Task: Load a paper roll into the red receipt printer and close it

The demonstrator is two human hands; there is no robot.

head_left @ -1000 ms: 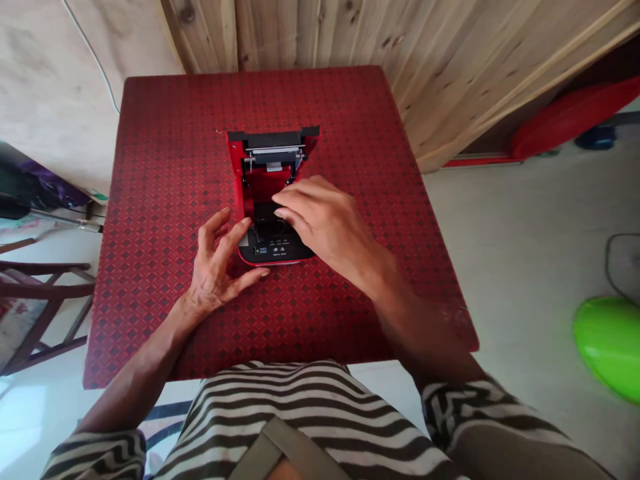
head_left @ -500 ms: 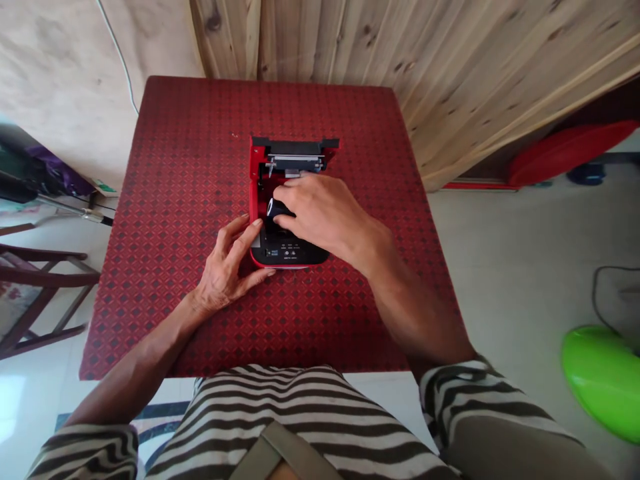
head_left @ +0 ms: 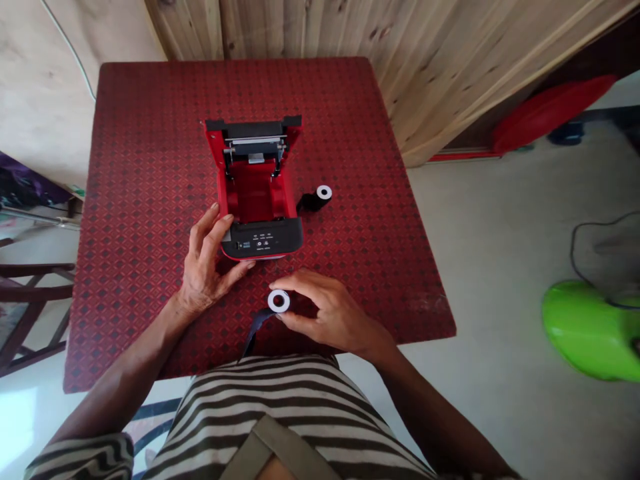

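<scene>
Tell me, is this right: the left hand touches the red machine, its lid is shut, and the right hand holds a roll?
Not quite: the head view shows the lid standing open. The left hand does touch the red machine, and the right hand does hold a roll.

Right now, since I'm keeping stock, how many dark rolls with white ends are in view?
2: the held roll, in the right hand, in front of the open machine; and the second roll, on the table just right of the machine.
</scene>
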